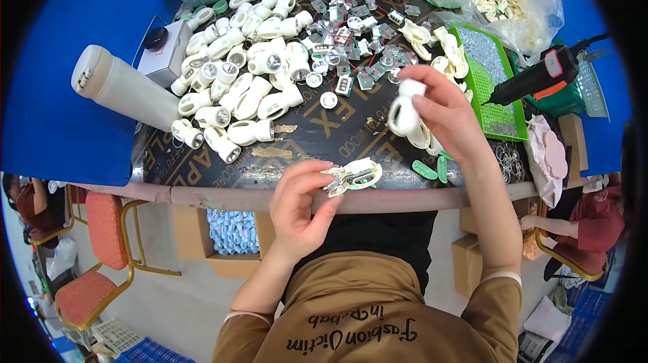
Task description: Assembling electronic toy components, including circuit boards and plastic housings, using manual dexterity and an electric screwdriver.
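Close to the table's near edge, my left hand [297, 209] pinches a white flashlight half-shell [363, 175] between thumb and fingers. Its inner side faces up, with a green strip and a small circuit part showing in it. Higher and to the right, my right hand [447, 114] grips a white flashlight shell piece [406, 112] with a looped handle; it is slightly blurred. Beneath that piece lie more white half-shells, partly hidden by the hand. Small green plastic pieces [425, 170] rest on the table below my right hand.
Many white flashlights [253, 96] are piled at left, beside a white bottle [128, 89]. Circuit boards with reflectors [364, 79] lie scattered mid-table. A green tray [516, 135] of small screws and a black electric screwdriver [540, 79] are at right. A box of blue items [233, 231] stands below.
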### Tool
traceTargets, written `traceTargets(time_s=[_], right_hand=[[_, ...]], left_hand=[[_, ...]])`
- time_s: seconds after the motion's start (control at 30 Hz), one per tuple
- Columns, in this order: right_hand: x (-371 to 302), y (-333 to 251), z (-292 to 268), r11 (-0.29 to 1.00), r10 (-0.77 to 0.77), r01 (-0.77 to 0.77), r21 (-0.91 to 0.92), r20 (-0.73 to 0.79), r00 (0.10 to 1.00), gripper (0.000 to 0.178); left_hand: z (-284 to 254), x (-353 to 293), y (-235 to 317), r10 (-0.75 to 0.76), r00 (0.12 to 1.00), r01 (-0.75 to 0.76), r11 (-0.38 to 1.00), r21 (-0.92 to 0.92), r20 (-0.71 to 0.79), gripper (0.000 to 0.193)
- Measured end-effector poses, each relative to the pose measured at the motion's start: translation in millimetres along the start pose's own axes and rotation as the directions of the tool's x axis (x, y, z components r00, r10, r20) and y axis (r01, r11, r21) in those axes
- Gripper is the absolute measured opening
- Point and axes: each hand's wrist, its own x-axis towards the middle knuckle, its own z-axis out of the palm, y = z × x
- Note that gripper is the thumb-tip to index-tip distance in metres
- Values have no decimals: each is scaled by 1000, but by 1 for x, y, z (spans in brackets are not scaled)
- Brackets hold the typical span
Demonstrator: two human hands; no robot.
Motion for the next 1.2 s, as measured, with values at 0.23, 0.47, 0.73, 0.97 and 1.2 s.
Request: traceTargets(time_s=[0.23,0.47,0.73,0.97,1.2], right_hand=[[39,-3,27,759,252,133,-638,476,843,39],[46,9,26,617,183,280,-736,479,858,26],[-15,6,37,375,-23,197,-906,203,979,25],[-31,22,39,277,-269,204,-939,128,955,27],[-34,-33,48,407,-473,419,-812,205,857,28]], left_hand=[[-1,-1,0,102,995,-103,994,-36,-19,31],[-3,1,2,65,990,-79,991,-111,-126,31],[-10,7,9,56,994,-65,994,-94,-95,31],[-1,12,14,27,999,-30,985,-169,-24,29],[5,11,10,16,1000,-15,985,-172,2,32]])
